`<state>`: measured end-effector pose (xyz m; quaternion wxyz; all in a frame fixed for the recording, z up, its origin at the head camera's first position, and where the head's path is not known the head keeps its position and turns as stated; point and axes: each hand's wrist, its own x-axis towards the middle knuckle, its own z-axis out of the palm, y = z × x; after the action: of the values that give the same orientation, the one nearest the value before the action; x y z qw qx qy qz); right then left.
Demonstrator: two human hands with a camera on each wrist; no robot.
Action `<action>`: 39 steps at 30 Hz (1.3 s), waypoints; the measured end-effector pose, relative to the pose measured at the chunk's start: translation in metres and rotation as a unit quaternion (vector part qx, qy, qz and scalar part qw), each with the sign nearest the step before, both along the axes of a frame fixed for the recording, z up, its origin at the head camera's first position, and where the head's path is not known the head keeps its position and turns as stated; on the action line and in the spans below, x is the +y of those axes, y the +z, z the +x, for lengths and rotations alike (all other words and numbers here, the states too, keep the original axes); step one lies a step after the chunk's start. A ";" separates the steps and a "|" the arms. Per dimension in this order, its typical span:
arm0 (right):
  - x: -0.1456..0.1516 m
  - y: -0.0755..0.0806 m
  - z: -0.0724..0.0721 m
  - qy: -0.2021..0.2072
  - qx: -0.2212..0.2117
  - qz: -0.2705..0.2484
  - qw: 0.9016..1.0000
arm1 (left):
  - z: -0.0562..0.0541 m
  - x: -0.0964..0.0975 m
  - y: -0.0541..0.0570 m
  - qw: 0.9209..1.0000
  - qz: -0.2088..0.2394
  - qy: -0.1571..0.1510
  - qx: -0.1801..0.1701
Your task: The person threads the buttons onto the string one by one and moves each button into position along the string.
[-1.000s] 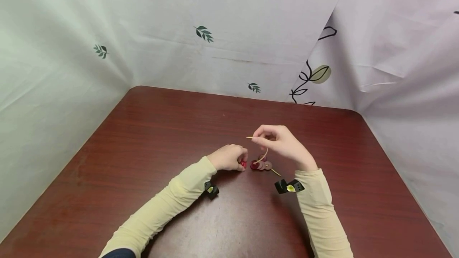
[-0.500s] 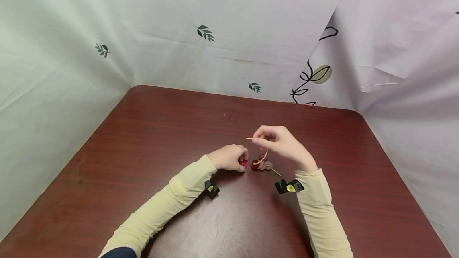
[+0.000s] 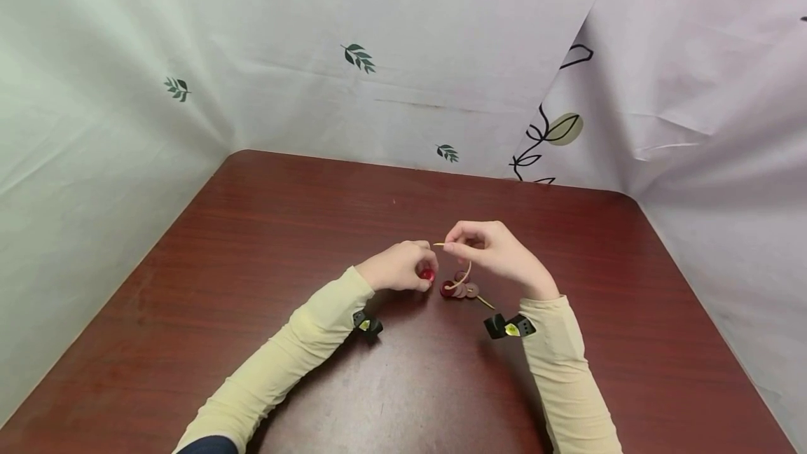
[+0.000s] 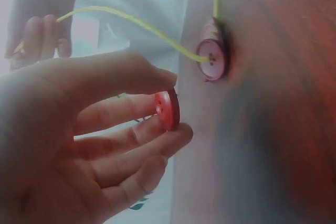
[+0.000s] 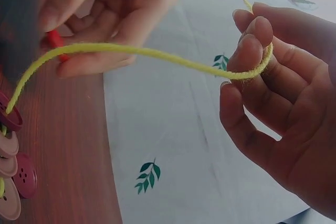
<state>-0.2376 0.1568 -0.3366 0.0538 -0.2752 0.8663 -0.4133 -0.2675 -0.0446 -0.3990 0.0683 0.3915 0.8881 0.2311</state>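
Note:
My left hand (image 3: 401, 266) pinches a red button (image 4: 167, 109) on edge between thumb and fingertips, above the table; holes show in its face. Just to the right and a little higher, my right hand (image 3: 492, 251) pinches a yellow cord (image 5: 157, 55) near its end, and a short tip sticks out past the fingertips toward the left hand. From there the cord loops over the fingers and runs down through a dark red button (image 4: 212, 60) lying on the table. Several pale pink buttons (image 3: 471, 291) sit along the same cord behind it, where its other end pokes out.
One loose mauve button (image 5: 25, 176) lies beside the strung ones. The brown wooden table (image 3: 302, 216) reaches back to a white cloth wall (image 3: 284, 54) with printed leaves. Black wrist cameras (image 3: 502, 326) sit on both cream sleeves.
My left hand has lifted the red button off the table and brought it up closer to the cord's tip. The right hand has held nearly still.

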 end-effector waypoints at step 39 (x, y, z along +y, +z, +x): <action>0.005 0.000 -0.002 -0.003 0.020 0.034 0.999 | -0.003 -0.021 0.033 0.965 0.257 -0.012 -0.046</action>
<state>-0.2398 0.1619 -0.3365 0.0447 -0.2793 0.8816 -0.3778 -0.2702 -0.0654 -0.3662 0.0088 0.3957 0.7896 0.4689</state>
